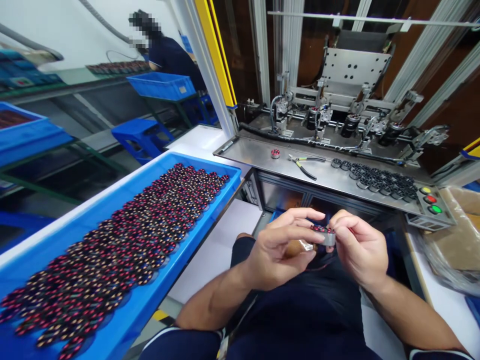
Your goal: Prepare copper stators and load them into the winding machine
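Over my lap, my left hand (275, 247) grips a small round motor stator (328, 237) between fingers and thumb. This part has a grey side and dark red windings on top. My right hand (360, 247) pinches the stator's right edge with thumb and forefinger. Within the left hand's curl sits something brown with a shiny end (305, 245), and what it is cannot be made out. To the left, a blue tray (232, 172) holds many similar wound stators (150, 225) in tight rows.
A steel ledge (251, 150) ahead carries one red-wound stator (275, 153), cutters (305, 164) and rows of dark round parts (375, 180). Behind stands a machine (352, 122) with several stations. Control buttons (431, 199) and a cardboard box (457, 225) lie right. Another person (174, 57) sits far left.
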The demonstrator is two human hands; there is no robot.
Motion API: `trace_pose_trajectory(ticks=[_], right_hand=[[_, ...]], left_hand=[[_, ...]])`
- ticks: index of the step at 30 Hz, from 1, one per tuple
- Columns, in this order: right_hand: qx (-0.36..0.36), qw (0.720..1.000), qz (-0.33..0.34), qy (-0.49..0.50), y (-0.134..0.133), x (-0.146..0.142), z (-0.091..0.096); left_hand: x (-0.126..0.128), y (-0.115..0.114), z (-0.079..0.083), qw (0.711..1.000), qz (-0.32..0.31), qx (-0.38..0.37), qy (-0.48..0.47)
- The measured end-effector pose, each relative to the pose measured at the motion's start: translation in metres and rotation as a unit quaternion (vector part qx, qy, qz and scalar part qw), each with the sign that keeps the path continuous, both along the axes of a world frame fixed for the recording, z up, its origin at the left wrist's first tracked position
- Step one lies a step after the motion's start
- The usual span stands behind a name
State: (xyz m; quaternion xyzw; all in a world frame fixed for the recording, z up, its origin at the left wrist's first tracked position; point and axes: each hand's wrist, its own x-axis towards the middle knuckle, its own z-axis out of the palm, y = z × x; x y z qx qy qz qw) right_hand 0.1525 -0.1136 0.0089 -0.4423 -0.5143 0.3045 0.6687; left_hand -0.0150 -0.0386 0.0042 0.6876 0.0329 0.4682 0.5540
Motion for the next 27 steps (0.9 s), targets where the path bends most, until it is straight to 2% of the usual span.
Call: trace_pose_trajectory(ticks=[2,4,6,9,12,19,27], right_hand=[[0.058,0.994,-0.026,-0.083,-0.001,0.004,0.006],[0.116,0.977,-0.041,-0.173,-0.001,0.009,0.012],[0.151,0.959,-0.040,-0.235,-0.001,0.014,0.016],[0.170,0.944,-0.038,-0.282,-0.001,0.019,0.018],[0.178,0.933,-0.029,-0.310,-0.001,0.023,0.019],[0.189,0.930,0.061,-0.308,0.003,0.040,0.024],[0.180,0.927,0.027,-0.327,0.006,0.047,0.026]], left_hand=[[0.001,0.001,-0.001,0.993,-0.062,-0.096,-0.019],[0.004,0.002,-0.002,0.971,-0.104,-0.210,-0.037],[0.007,0.003,-0.002,0.939,-0.152,-0.309,-0.005],[0.011,0.004,-0.001,0.888,-0.236,-0.386,0.082],[0.013,0.005,0.001,0.870,-0.250,-0.413,0.098],[0.016,0.003,0.002,0.891,-0.186,-0.413,0.035],[0.016,0.003,0.002,0.906,-0.140,-0.392,0.077]])
